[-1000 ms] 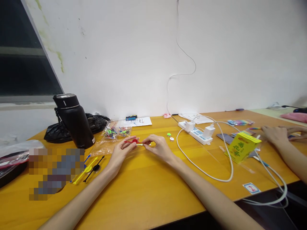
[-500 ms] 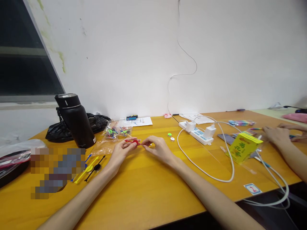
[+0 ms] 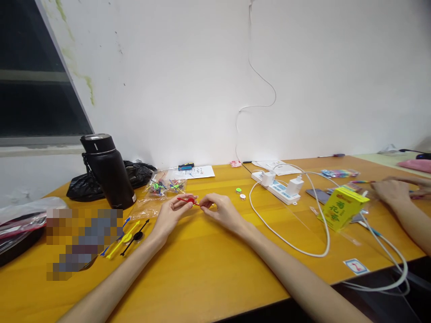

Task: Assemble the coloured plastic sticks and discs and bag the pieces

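Observation:
A red arrow spinner (image 3: pixel 191 200) with a round centre is held between my two hands above the table. My left hand (image 3: pixel 172 215) pinches it around the disc, its pointed end showing over the fingers. At the other end, the fingertips of my right hand (image 3: pixel 220 211) close on the tail. Left of my left forearm lie a blue spinner (image 3: pixel 126 221), a yellow spinner (image 3: pixel 127 237) and a black spinner (image 3: pixel 138 235), side by side. A green round piece (image 3: pixel 238 190) and a white round piece (image 3: pixel 243 196) rest beyond my right hand.
A black bottle (image 3: pixel 109 172) stands at left, beside a clear bag of coloured parts (image 3: pixel 164 186). To the right are a power strip (image 3: pixel 276 188) with looping white cables, a yellow box (image 3: pixel 343 208) and another person's hands (image 3: pixel 392 190).
The red spinner has turned slightly in my fingers, its disc tilting. Both my hands keep nearly the same place; the view has shifted a little.

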The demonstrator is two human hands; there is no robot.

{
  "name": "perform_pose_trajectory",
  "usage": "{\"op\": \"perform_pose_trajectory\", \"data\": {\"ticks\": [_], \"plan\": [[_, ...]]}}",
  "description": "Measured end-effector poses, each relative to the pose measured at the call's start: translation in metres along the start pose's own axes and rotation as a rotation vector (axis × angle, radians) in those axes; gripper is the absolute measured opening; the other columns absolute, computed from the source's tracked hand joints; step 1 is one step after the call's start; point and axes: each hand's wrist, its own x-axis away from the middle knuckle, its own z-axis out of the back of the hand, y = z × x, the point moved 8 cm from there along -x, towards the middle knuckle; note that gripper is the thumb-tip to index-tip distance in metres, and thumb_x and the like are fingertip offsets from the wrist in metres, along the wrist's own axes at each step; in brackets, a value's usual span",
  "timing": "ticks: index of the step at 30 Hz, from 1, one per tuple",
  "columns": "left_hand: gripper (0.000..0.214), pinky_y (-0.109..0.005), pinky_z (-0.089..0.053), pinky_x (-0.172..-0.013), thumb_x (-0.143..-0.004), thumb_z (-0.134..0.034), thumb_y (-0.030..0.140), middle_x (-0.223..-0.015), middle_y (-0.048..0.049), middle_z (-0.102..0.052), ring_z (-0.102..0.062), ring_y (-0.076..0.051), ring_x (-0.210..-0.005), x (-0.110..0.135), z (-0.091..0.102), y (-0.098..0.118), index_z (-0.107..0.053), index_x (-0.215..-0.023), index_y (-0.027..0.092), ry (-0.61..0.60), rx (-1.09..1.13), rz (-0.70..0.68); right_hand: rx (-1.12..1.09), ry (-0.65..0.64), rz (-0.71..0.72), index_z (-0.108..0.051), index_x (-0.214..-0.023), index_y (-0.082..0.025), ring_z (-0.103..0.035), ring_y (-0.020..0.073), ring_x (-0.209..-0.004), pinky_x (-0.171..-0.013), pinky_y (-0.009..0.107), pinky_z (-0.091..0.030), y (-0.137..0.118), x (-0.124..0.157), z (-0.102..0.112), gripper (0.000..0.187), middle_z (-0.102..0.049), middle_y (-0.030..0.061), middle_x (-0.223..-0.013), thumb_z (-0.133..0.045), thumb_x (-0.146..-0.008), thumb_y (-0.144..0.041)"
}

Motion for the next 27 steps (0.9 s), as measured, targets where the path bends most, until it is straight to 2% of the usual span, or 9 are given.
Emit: {"op": "perform_pose_trajectory", "data": {"ticks": [5,10,13,16,19,21,27], "plan": [[0.049,-0.043,-0.044,-0.11,-0.077,-0.08,0.043,-0.123,-0.0124,-0.072,-0.064,-0.028,-0.12,0.0,0.0,0.0,-0.068,-0.117,0.018,0.025,0.007,-0.019,-0.017,-0.013,-0.048,-0.068,-0.099,-0.018,-0.067,0.0138,-0.084,-0.081,0.025,-0.052,0.002,-0.001,0.002,0.008,-0.072,0.0032,-0.096,-0.064,-0.092,-0.019],[0.05,-0.045,-0.044,-0.11,-0.077,-0.079,0.045,-0.125,-0.013,-0.071,-0.063,-0.03,-0.122,0.001,-0.001,0.004,-0.068,-0.118,0.017,0.04,-0.013,-0.038,0.048,-0.129,-0.179,-0.069,-0.101,-0.02,-0.066,0.0144,-0.079,-0.072,0.024,-0.049,0.009,0.003,-0.007,0.013,-0.073,0.0028,-0.091,-0.062,-0.095,-0.028],[0.048,-0.044,-0.044,-0.111,-0.079,-0.077,0.045,-0.127,-0.0127,-0.069,-0.061,-0.03,-0.124,0.002,-0.005,0.006,-0.068,-0.117,0.017,0.001,-0.015,-0.046,0.007,-0.194,-0.229,-0.069,-0.096,-0.019,-0.065,0.0137,-0.073,-0.068,0.023,-0.046,0.009,0.006,-0.016,0.013,-0.073,0.0021,-0.085,-0.062,-0.095,-0.029],[0.054,-0.043,-0.049,-0.107,-0.083,-0.073,0.045,-0.133,-0.0126,-0.066,-0.061,-0.029,-0.124,0.002,-0.014,0.001,-0.062,-0.129,0.02,-0.099,0.042,-0.012,-0.157,-0.223,-0.275,-0.068,-0.092,-0.017,-0.064,0.0131,-0.068,-0.066,0.022,-0.046,0.009,0.006,-0.022,0.016,-0.071,0.0017,-0.077,-0.062,-0.094,-0.031],[0.064,-0.042,-0.055,-0.099,-0.086,-0.071,0.046,-0.137,-0.013,-0.063,-0.063,-0.028,-0.121,0.003,-0.021,-0.006,-0.051,-0.142,0.024,-0.158,0.086,0.043,-0.301,-0.2,-0.32,-0.068,-0.092,-0.015,-0.064,0.0135,-0.067,-0.066,0.023,-0.047,0.01,0.005,-0.022,0.023,-0.07,0.0023,-0.074,-0.063,-0.093,-0.038],[0.065,-0.041,-0.057,-0.096,-0.085,-0.071,0.045,-0.141,-0.013,-0.06,-0.062,-0.028,-0.123,0.003,-0.021,-0.008,-0.049,-0.143,0.026,-0.158,0.086,0.046,-0.348,-0.16,-0.342,-0.068,-0.094,-0.015,-0.064,0.0142,-0.068,-0.067,0.024,-0.047,0.013,0.004,-0.018,0.029,-0.07,0.003,-0.075,-0.064,-0.092,-0.043],[0.048,-0.034,-0.057,-0.089,-0.083,-0.071,0.045,-0.143,-0.0107,-0.057,-0.061,-0.026,-0.121,0.003,-0.014,-0.002,-0.063,-0.127,0.026,-0.123,-0.024,-0.022,-0.371,-0.096,-0.359,-0.068,-0.096,-0.014,-0.066,0.016,-0.071,-0.069,0.026,-0.05,0.018,0.004,-0.011,0.034,-0.071,0.0047,-0.076,-0.066,-0.091,-0.048]]}}
